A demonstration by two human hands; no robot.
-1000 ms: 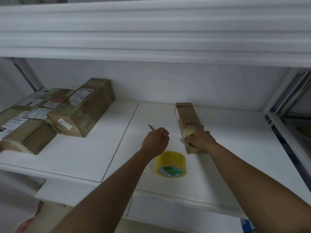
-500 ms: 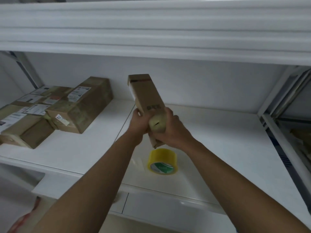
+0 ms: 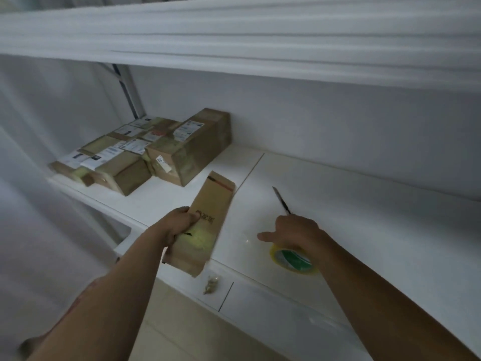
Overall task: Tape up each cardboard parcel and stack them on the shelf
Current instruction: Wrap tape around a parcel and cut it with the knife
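My left hand grips a long, narrow cardboard parcel by its left side and holds it tilted just above the front of the white shelf. Yellowish tape shows on the parcel's near part. My right hand is off the parcel and hovers over a yellow tape roll, thumb stretched out to the left, fingers hidden behind the hand. A knife blade sticks out from behind that hand, lying on the shelf.
Several taped parcels with labels are stacked at the shelf's back left. An upper shelf board hangs low overhead. A small crumpled scrap lies on the ledge below the shelf front.
Both hands held the parcel upright half a second ago. My right hand has let go and dropped toward the tape roll and knife; my left hand has swung the parcel down and to the left.
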